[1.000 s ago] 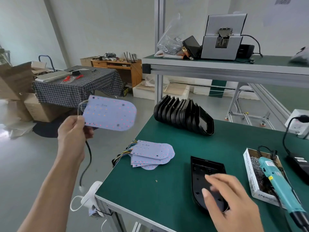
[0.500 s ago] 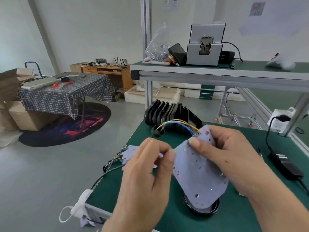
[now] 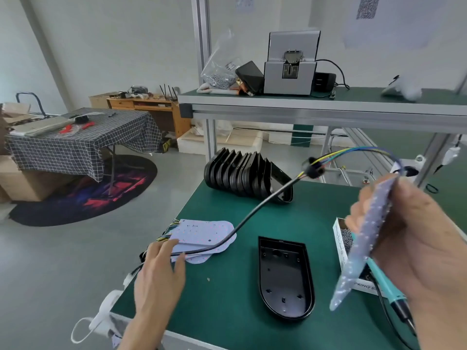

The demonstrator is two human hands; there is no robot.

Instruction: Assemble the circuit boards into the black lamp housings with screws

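Note:
An open black lamp housing (image 3: 285,276) lies on the green bench, hollow side up. My right hand (image 3: 419,238) grips a pale circuit board (image 3: 364,241) on edge, raised to the right of the housing. The board's black cable (image 3: 255,213) with coloured wires arcs left and down to my left hand (image 3: 159,276), which holds it near the stack of spare circuit boards (image 3: 202,236). A row of black housings (image 3: 245,175) stands on edge at the bench's back.
A teal electric screwdriver (image 3: 386,286) lies over a white box of screws (image 3: 343,238) at the right, partly behind my right hand. The green bench (image 3: 227,299) has an upper shelf with a grey screw feeder (image 3: 290,66). Its left edge drops to the floor.
My hands have parted: the right one lifted the board up and to the right, the left slid down along the cable to the board stack. The housing is now uncovered.

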